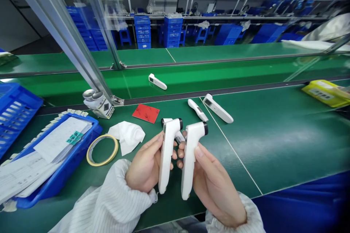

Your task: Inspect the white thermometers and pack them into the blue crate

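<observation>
Two white handheld thermometers sit in our grip at lower centre of the frame, the left thermometer point(166, 156) closed in our left hand point(144, 164) and the right thermometer point(190, 160) closed in our right hand point(216, 189). Each stands upright with its dark-tipped head uppermost, and the two heads are close together. Both hands are narrowed around the long handles, not spread wide. We judge these to be light, stiff plastic bodies, smooth enough to slip in a loose grip, so the handle looks like the best place to take hold, and the dark tip looks like the delicate part to keep fingers off. A third thermometer point(170, 125) lies just behind them, partly hidden by our fingers. A fourth thermometer point(218, 108) and a fifth thermometer point(197, 110) rest farther up the green surface point(273, 145). To the left we see a white cloth point(127, 137), a tape roll point(102, 150), a red card point(146, 113) and a blue tray point(82, 142) of papers.
</observation>
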`<state>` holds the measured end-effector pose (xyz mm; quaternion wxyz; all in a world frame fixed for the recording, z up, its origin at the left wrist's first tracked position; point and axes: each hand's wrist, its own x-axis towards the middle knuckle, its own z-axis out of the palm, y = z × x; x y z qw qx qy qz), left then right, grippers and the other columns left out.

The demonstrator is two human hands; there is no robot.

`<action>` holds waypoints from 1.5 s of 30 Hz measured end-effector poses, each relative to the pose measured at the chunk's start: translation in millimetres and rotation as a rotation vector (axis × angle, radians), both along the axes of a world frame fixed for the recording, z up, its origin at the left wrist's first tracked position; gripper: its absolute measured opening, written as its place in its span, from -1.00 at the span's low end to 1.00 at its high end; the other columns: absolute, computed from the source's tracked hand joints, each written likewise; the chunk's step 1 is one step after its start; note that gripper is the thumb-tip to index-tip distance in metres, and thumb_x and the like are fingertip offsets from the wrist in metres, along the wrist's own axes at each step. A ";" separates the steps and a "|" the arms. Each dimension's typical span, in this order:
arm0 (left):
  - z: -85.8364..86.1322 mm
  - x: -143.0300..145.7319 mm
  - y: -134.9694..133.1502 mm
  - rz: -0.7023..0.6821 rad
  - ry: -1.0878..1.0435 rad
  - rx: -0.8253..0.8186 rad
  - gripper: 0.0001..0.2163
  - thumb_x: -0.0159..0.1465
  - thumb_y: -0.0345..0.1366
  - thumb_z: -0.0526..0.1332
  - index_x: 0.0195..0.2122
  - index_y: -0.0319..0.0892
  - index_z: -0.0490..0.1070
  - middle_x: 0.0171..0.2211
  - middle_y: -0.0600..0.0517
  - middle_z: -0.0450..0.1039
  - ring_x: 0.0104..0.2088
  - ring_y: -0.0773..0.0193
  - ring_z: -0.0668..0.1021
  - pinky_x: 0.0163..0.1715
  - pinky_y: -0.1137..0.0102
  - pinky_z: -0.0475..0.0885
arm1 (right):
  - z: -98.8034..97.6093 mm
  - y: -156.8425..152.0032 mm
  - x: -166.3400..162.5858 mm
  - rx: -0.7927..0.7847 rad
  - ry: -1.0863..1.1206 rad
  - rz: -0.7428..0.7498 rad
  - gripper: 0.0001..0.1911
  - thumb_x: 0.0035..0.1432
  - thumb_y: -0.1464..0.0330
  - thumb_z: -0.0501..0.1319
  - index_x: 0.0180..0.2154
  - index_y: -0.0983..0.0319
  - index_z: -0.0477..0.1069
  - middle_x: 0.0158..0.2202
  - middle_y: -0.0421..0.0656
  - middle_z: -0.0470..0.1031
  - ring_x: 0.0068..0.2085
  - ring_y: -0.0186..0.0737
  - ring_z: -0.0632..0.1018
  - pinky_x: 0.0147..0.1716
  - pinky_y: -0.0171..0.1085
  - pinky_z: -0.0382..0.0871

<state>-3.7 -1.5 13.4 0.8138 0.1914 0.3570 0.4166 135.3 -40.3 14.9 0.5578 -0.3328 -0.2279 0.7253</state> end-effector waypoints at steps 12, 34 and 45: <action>-7.1 -5.0 -2.6 -0.029 -0.002 0.093 -0.71 0.36 -0.21 0.09 -0.18 -0.34 0.49 -0.26 -0.16 0.49 -0.32 0.25 0.54 -0.29 0.42 0.47 | -2.4 0.1 2.1 -0.075 -0.072 -0.137 -0.83 0.21 0.22 0.24 -0.20 0.16 0.41 -0.32 -0.24 0.46 -0.43 -0.38 0.47 -0.46 -0.38 0.48; -0.5 -3.7 -0.8 -0.131 -0.215 0.047 -0.56 0.41 -0.21 -0.12 -0.16 -0.39 0.50 -0.30 -0.18 0.41 -0.34 0.14 0.50 -0.36 0.26 0.46 | 5.4 -1.3 0.3 -0.019 -0.048 -0.069 -0.45 0.32 0.00 -0.17 -0.18 0.21 0.42 -0.30 -0.07 0.47 -0.34 -0.17 0.50 -0.30 -0.20 0.40; -8.2 -4.1 -0.2 -0.051 -0.027 0.001 -0.63 0.37 -0.10 0.03 -0.15 -0.33 0.46 -0.30 -0.15 0.47 -0.42 0.21 0.55 -0.37 0.31 0.52 | 2.4 0.5 2.5 -0.090 -0.077 -0.134 -0.61 0.28 0.08 0.05 -0.02 0.11 0.46 -0.18 -0.11 0.53 -0.27 -0.18 0.51 -0.30 -0.20 0.48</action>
